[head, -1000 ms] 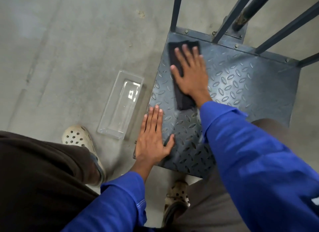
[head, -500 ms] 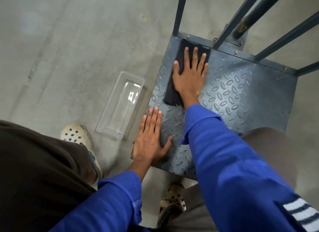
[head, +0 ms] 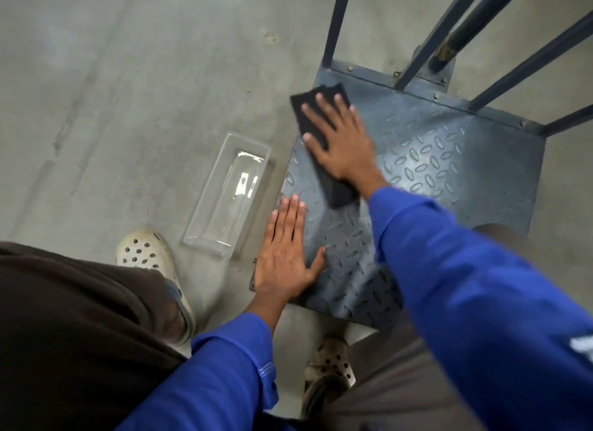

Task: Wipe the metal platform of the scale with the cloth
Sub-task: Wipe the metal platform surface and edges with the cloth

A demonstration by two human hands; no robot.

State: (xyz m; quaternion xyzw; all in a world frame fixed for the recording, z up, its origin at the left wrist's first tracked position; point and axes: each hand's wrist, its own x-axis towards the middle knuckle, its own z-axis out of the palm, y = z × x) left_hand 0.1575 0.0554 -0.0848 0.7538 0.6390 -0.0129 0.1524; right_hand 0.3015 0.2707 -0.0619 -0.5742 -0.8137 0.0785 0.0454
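Observation:
The scale's grey metal platform [head: 449, 161] with a raised diamond tread lies on the concrete floor. A dark folded cloth [head: 340, 190] lies along the platform's left side. My right hand [head: 343, 145] presses flat on the cloth with straight, spread fingers, and covers its middle. My left hand [head: 285, 254] rests flat on the platform's near left corner, fingers straight and together, thumb out to the right.
A clear plastic tray [head: 227, 196] lies on the floor just left of the platform. Dark metal rails [head: 449, 29] rise from the platform's far edge. My two feet in pale perforated clogs [head: 150, 254] stand at the platform's near side.
My right hand has slid the cloth back from the far left corner toward me along the platform's left side. My left hand has stayed in place on the near left corner.

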